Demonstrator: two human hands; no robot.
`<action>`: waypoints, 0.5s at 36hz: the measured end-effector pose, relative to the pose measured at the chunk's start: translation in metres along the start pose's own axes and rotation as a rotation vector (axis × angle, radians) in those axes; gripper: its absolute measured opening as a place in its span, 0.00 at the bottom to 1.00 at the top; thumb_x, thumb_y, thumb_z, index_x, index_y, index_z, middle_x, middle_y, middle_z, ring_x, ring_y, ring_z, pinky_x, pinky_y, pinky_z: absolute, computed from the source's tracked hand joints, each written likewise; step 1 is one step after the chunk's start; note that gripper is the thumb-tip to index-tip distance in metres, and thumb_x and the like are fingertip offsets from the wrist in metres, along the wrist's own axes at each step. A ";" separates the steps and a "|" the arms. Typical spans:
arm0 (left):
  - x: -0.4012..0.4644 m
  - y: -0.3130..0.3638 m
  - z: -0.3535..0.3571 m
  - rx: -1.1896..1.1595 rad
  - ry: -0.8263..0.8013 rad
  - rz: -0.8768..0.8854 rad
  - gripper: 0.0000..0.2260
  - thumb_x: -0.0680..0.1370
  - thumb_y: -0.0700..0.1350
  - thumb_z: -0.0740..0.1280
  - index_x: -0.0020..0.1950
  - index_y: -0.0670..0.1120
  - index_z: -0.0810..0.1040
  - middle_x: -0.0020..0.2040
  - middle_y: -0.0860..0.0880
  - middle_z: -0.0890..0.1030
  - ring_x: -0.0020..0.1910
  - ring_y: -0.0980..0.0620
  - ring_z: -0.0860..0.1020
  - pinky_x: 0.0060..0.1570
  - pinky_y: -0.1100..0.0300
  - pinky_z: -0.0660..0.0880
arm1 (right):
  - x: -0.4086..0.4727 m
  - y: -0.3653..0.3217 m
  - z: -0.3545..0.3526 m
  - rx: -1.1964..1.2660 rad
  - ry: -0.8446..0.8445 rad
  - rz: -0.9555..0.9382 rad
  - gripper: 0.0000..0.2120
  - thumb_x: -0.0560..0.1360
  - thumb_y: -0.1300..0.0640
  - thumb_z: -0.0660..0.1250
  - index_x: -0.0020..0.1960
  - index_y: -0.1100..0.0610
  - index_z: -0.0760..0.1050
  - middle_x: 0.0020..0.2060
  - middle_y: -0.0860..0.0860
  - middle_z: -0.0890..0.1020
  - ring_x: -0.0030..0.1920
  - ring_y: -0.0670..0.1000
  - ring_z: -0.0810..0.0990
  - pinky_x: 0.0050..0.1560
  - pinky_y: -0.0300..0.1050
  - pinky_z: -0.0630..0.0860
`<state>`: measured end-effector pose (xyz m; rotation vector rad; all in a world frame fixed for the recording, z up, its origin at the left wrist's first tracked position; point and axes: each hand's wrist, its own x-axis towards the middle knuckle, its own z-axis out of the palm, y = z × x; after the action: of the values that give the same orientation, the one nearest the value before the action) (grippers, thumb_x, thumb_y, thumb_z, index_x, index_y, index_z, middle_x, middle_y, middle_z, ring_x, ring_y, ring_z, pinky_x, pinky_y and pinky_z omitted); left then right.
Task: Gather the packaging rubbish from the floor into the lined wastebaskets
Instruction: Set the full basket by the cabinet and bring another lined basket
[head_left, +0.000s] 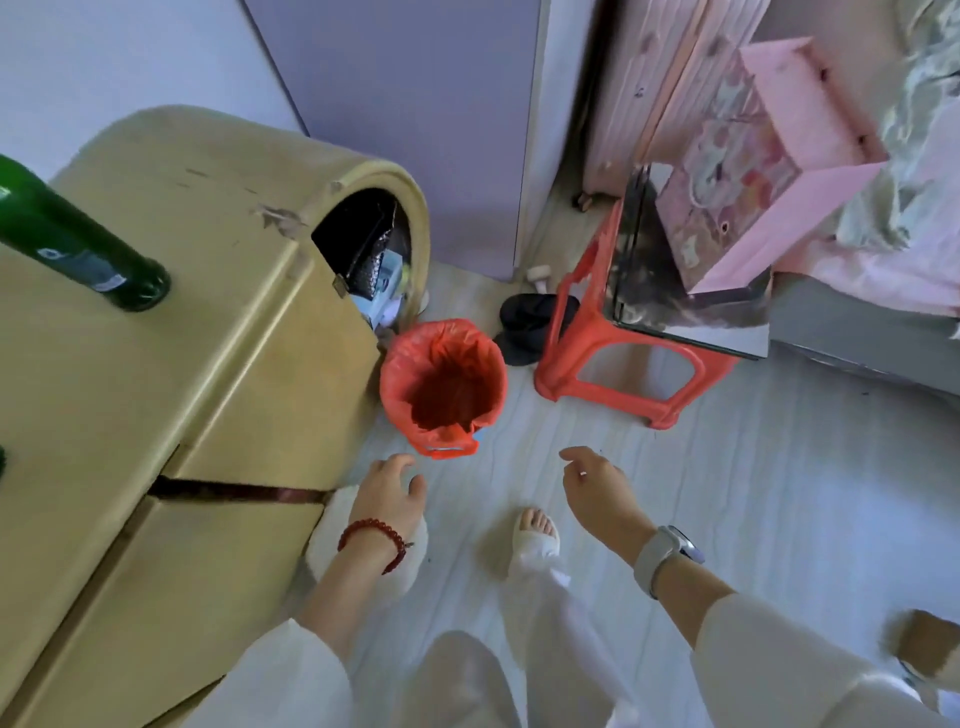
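Nearest, both hands hang empty over the pale floor (675, 467). The left hand (389, 493), wearing a red bead bracelet (371, 540), sits at about 7 o'clock from the view's centre, fingers loosely spread and holding nothing. The right hand (597, 493), with a grey watch (670, 553) on its wrist, sits at about 5 o'clock, fingers relaxed and slightly apart, also empty. Between them, lower down, a foot in a white slipper (535, 535) points toward 12 o'clock.

Just beyond the left hand, at 12 o'clock from it, stands the bin (441, 387), lined with a red bag (400, 384) whose handles droop over the near rim. Its mouth is open and, as far as the blur allows, it looks hollow inside. It stands close against the beige cabinet (182, 312) at 9 o'clock.

The step in hand seems to be finding the next piece of rubbish. A brown cardboard scrap (930, 649) lies at 4 o'clock, by the frame's edge; it is a likely candidate. Doing this well means pinching each piece whole, carrying it over the centre of the bag, and releasing low so the liner does not slip off the rim.

Farther off, at 2 o'clock, a red stool (597, 364) carries a pink box (779, 156); a dark shoe (524, 322) lies behind the bin.
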<state>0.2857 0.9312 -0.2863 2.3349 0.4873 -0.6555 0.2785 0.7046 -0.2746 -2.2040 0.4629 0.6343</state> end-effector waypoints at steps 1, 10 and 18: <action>0.018 0.004 0.002 -0.009 0.000 -0.023 0.14 0.77 0.41 0.61 0.62 0.43 0.72 0.61 0.42 0.72 0.57 0.44 0.75 0.58 0.55 0.69 | 0.020 -0.003 -0.001 0.002 -0.010 0.013 0.17 0.78 0.63 0.52 0.64 0.59 0.70 0.37 0.54 0.77 0.29 0.43 0.71 0.28 0.29 0.68; 0.182 -0.022 0.040 -0.118 0.056 -0.227 0.19 0.77 0.41 0.61 0.68 0.44 0.67 0.65 0.42 0.71 0.55 0.44 0.76 0.54 0.52 0.73 | 0.200 0.011 0.060 -0.084 -0.094 0.103 0.20 0.77 0.62 0.52 0.68 0.57 0.66 0.57 0.59 0.75 0.50 0.58 0.76 0.50 0.48 0.75; 0.349 -0.092 0.097 -0.054 0.113 -0.256 0.20 0.71 0.38 0.63 0.63 0.43 0.70 0.56 0.37 0.75 0.54 0.38 0.74 0.56 0.47 0.73 | 0.352 0.035 0.144 -0.175 -0.078 0.093 0.27 0.76 0.65 0.54 0.74 0.57 0.53 0.69 0.59 0.62 0.68 0.62 0.62 0.67 0.51 0.60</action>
<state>0.4898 0.9900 -0.5944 2.2867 0.8558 -0.6204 0.5038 0.7505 -0.5802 -2.3224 0.4874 0.8350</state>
